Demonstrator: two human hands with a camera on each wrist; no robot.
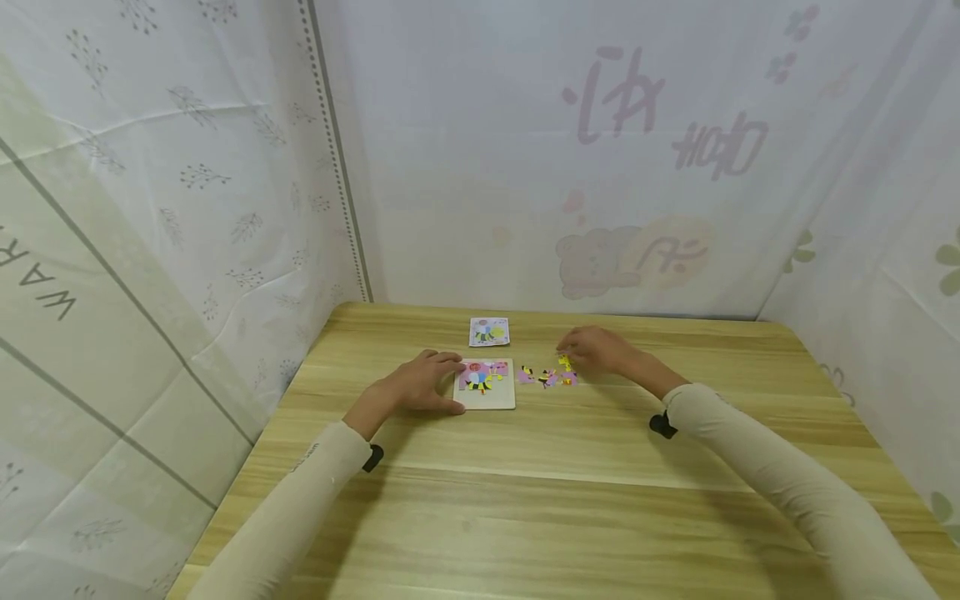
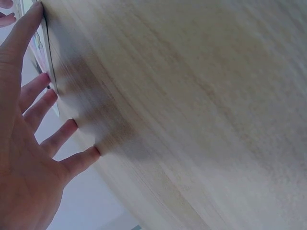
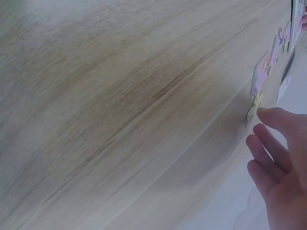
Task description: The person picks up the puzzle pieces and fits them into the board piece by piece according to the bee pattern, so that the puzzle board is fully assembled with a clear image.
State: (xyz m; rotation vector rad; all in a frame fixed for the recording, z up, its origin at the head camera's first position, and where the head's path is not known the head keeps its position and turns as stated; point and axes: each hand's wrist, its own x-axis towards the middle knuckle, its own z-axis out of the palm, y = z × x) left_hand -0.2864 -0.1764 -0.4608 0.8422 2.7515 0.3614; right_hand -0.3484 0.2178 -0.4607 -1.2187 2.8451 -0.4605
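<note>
My left hand (image 1: 423, 382) rests at the left side of a square puzzle board (image 1: 487, 400). Its thumb lies at the board's near left corner, and its fingers spread along the left edge, as the left wrist view also shows. The upper part of the board carries joined picture pieces (image 1: 478, 382) in pink, yellow and blue. To the right of the loose pieces is my right hand (image 1: 596, 350), its fingers loosely bent. In the right wrist view its thumb tip is right at a yellow puzzle piece (image 3: 255, 103) on the table.
Several loose pink and yellow puzzle pieces (image 1: 547, 378) lie in a row right of the board. Behind the board is a small picture card (image 1: 489, 332) with a similar design. The wooden table (image 1: 480, 517) ends at a printed curtain (image 1: 465, 167).
</note>
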